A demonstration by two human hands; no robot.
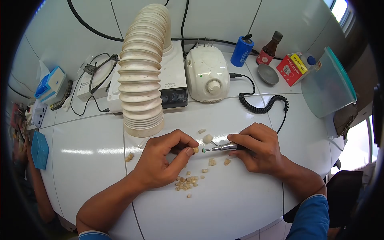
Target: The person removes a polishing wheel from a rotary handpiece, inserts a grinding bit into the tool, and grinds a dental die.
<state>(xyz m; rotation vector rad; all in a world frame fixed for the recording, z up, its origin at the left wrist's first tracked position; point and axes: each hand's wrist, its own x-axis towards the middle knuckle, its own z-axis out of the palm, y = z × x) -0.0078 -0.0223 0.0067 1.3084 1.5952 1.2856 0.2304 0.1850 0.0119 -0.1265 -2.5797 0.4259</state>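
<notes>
Between the thumb and fingertips of my left hand (162, 160) is a small yellowish dental crown (196, 150). My right hand (260, 150) grips a rotary handpiece (226, 147), its shank pointing left. The small green bur tip (203, 151) sits just right of the crown, with a narrow gap between them. Below my hands lies a loose pile of small tooth-coloured crowns (184, 185). Larger pieces, including a pale block (207, 139) and a cluster of joined crowns (212, 162), lie around the handpiece. Another joined piece (129, 157) rests left of my left hand.
A ribbed suction hose (142, 72) arches down to the tabletop beside the white control unit (208, 74). A coiled black cord (260, 109) runs from that unit. Behind stand a blue can (242, 51), a bottle (270, 48), a mask box (291, 69) and a clear bin (326, 88). Another person's arm (38, 180) is at left.
</notes>
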